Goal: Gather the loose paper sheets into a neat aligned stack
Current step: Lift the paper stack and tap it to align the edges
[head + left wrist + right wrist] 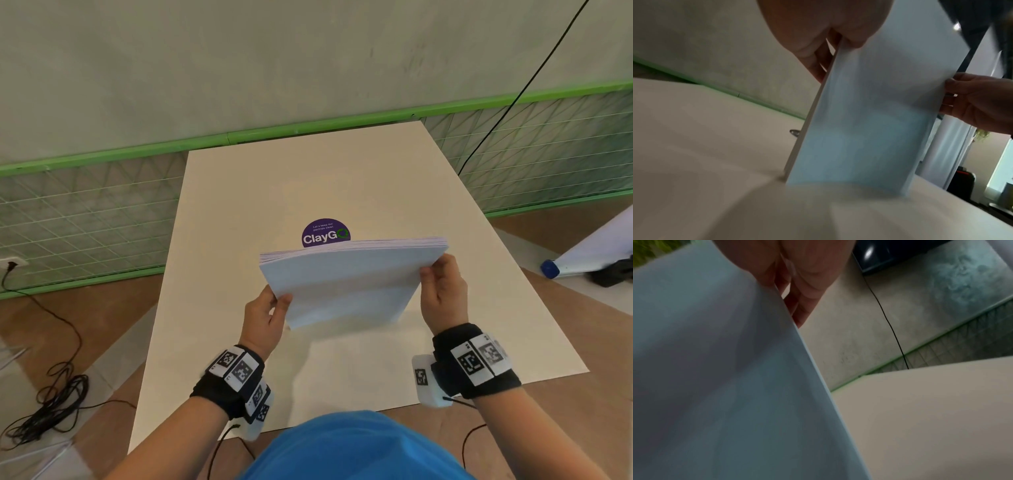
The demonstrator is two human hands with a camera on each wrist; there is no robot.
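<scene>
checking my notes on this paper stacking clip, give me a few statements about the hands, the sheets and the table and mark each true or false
1. The thick stack of white paper sheets stands on edge on the pale cream table top. True.
2. Only the left hand holds the stack. False: the right hand grips the opposite side edge too.
3. The round purple ClayGo sticker lies on the table beyond the stack, partly hidden by it. True.
4. Loose sheets lie scattered over the table. False: no sheet is seen outside the held stack.
5. The stack lies flat. False: it is upright, leaning slightly, with its lower edge on the table.
</scene>
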